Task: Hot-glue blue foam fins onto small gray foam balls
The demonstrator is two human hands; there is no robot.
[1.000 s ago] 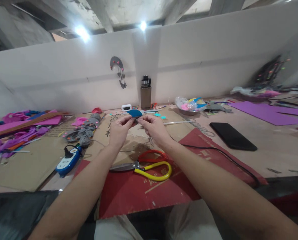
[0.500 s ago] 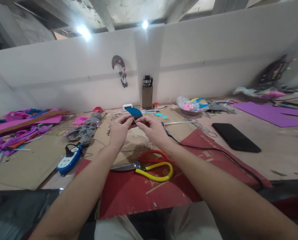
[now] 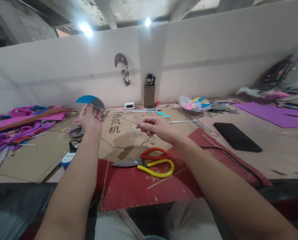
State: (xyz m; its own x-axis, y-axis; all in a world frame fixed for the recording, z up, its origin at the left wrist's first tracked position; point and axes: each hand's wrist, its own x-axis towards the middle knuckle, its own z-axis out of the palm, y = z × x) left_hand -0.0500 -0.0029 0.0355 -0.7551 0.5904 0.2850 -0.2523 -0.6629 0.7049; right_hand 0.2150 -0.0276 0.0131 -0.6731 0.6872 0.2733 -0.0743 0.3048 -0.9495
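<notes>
My left hand is raised at the left and grips a flat half-round piece, blue on one part and grey on the other. My right hand hovers over the brown cardboard with thumb and forefinger pinched on a thin clear thread that runs toward the left hand. Below the hands lie scissors with red and yellow handles on a red card sheet.
A blue and white power strip lies left. Pink and purple scraps pile at far left. A black phone, a cable, a bowl of scraps, a flask and purple sheets sit right and behind.
My left hand has swung left and up with the blue piece, away from my right hand. The right hand stays pinched, with a thread now stretched between them.
</notes>
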